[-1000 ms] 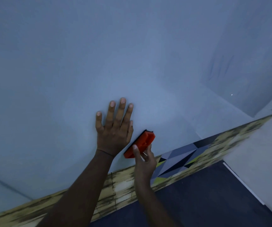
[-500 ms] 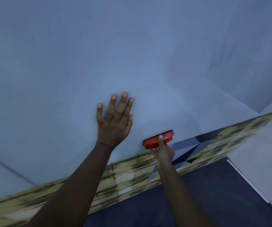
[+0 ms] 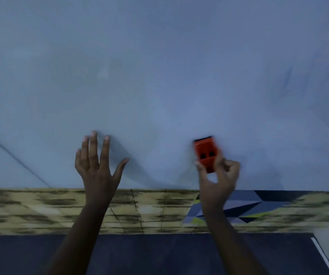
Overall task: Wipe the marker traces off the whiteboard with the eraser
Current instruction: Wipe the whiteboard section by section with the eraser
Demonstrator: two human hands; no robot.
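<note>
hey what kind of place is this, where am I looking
Likely an indoor room such as a classroom or office: a large whiteboard fills the view, the right hand holds an orange eraser, and patterned flooring runs below.

the orange eraser [image 3: 206, 153] with a dark pad stands upright against the pale whiteboard [image 3: 159, 76], low down, with faint blue marker traces [image 3: 287, 77] far upper right.
</note>
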